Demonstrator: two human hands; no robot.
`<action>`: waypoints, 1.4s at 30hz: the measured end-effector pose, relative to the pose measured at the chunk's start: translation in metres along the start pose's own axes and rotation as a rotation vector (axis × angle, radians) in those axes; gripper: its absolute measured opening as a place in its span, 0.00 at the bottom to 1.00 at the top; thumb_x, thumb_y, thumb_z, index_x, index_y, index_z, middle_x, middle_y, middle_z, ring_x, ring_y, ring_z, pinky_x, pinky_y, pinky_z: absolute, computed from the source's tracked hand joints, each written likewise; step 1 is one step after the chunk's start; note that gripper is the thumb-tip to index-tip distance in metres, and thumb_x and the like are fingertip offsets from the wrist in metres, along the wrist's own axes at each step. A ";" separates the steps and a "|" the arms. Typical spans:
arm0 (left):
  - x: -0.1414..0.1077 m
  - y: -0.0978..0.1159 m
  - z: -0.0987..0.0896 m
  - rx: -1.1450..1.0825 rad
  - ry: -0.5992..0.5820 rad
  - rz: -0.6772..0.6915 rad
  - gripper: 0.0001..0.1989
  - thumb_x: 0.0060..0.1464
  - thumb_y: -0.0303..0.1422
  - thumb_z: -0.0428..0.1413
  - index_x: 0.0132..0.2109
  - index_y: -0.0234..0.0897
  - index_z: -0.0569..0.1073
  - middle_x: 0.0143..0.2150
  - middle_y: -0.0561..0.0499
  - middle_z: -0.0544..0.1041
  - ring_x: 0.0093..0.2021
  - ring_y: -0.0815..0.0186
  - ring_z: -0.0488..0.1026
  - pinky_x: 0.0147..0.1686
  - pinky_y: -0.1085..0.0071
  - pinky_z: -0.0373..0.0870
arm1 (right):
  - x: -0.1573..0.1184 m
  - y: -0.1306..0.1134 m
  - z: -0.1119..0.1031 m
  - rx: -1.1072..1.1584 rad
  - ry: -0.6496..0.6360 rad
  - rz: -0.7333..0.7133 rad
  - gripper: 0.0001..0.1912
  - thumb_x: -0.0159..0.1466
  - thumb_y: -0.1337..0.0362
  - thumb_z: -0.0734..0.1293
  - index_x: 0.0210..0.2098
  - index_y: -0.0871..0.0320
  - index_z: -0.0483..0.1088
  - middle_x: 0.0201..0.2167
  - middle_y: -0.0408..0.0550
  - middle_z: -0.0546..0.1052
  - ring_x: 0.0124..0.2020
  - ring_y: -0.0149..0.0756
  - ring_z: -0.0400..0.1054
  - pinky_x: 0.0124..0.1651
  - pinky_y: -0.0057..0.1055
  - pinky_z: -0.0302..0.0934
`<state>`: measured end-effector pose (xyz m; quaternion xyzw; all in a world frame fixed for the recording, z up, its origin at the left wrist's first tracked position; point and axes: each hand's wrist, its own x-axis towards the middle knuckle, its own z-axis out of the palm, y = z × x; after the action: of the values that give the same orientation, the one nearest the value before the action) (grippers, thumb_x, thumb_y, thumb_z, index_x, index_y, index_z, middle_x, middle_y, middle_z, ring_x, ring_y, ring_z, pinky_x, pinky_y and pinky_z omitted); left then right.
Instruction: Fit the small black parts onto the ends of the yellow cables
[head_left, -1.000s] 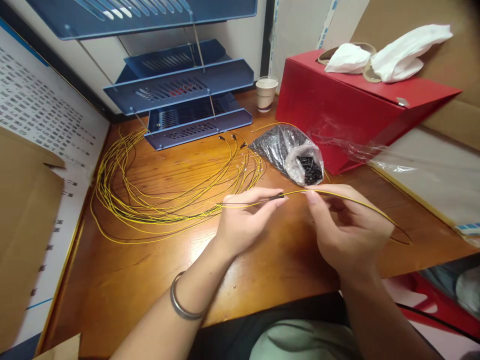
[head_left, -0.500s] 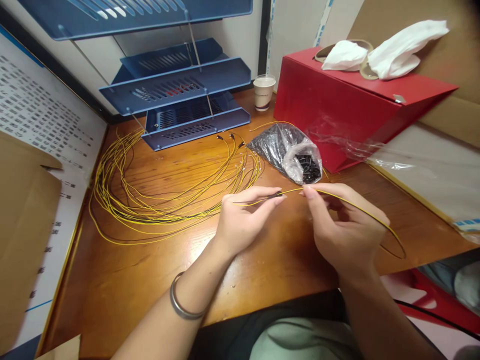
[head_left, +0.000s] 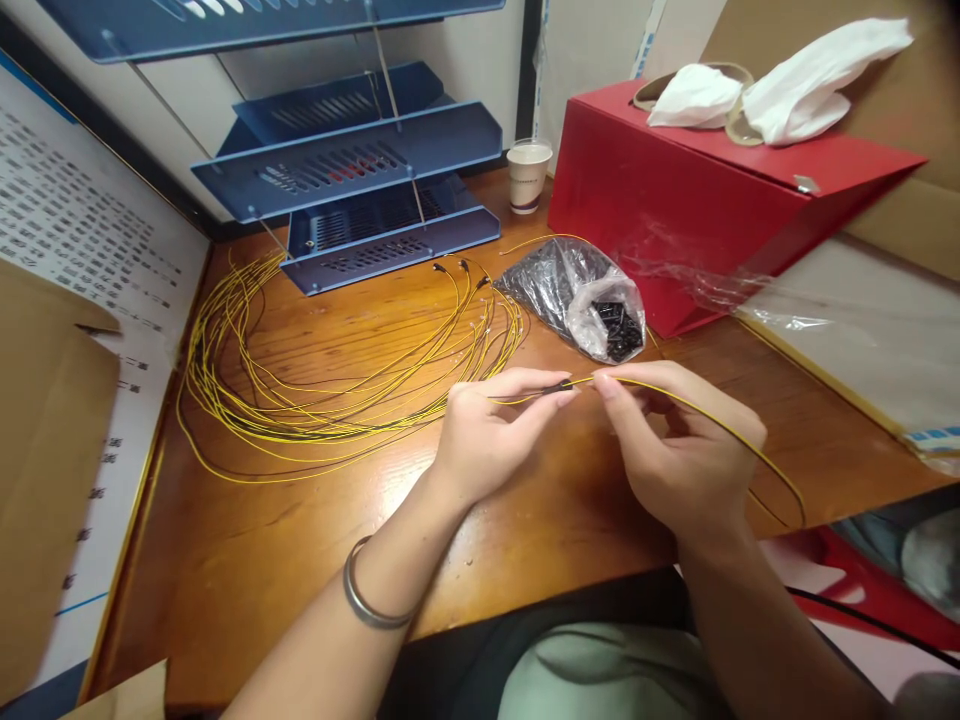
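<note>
wires (head_left: 300,436) — on table (head_left: 525,540), left; bag (head_left: 547,285) — right of wires, before box (head_left: 660,210); cup (head_left: 527,178) left of box

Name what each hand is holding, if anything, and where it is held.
The left hand pinches a small black piece by its sides; the right hand pinches a yellow wire close to that piece.

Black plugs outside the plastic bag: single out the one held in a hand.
It is the black plug pinched in the left hand; the other plugs sit at wire ends near the blue trays, with no hand on them.
</note>
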<state>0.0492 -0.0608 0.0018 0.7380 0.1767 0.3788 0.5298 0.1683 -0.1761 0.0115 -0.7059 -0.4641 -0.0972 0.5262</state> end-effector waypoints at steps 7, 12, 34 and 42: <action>0.001 0.001 -0.002 0.055 -0.024 0.047 0.07 0.57 0.30 0.64 0.42 0.35 0.83 0.40 0.48 0.86 0.38 0.66 0.83 0.43 0.73 0.82 | 0.001 -0.003 -0.002 -0.002 -0.094 -0.019 0.03 0.65 0.65 0.70 0.38 0.51 0.77 0.32 0.42 0.80 0.27 0.31 0.71 0.32 0.30 0.65; 0.002 0.000 -0.001 0.067 -0.006 0.026 0.07 0.56 0.31 0.64 0.42 0.34 0.83 0.40 0.47 0.86 0.37 0.65 0.84 0.42 0.74 0.81 | 0.001 -0.004 -0.002 -0.052 -0.003 0.006 0.02 0.65 0.64 0.70 0.36 0.51 0.77 0.31 0.42 0.80 0.26 0.30 0.70 0.30 0.29 0.64; 0.004 0.003 -0.001 0.051 0.077 0.085 0.05 0.58 0.30 0.63 0.37 0.33 0.82 0.35 0.48 0.85 0.31 0.69 0.82 0.35 0.78 0.78 | 0.003 -0.001 0.000 -0.065 0.035 0.068 0.03 0.65 0.64 0.70 0.35 0.53 0.78 0.28 0.42 0.80 0.23 0.27 0.70 0.26 0.24 0.63; 0.004 0.003 -0.002 0.011 0.069 0.077 0.04 0.58 0.30 0.63 0.37 0.33 0.82 0.36 0.48 0.85 0.32 0.70 0.82 0.35 0.78 0.79 | 0.002 -0.001 -0.001 -0.001 -0.100 0.046 0.08 0.63 0.63 0.73 0.43 0.53 0.78 0.37 0.44 0.83 0.26 0.28 0.72 0.30 0.26 0.68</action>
<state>0.0501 -0.0583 0.0067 0.7336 0.1686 0.4231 0.5044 0.1686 -0.1760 0.0137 -0.7207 -0.4733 -0.0501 0.5041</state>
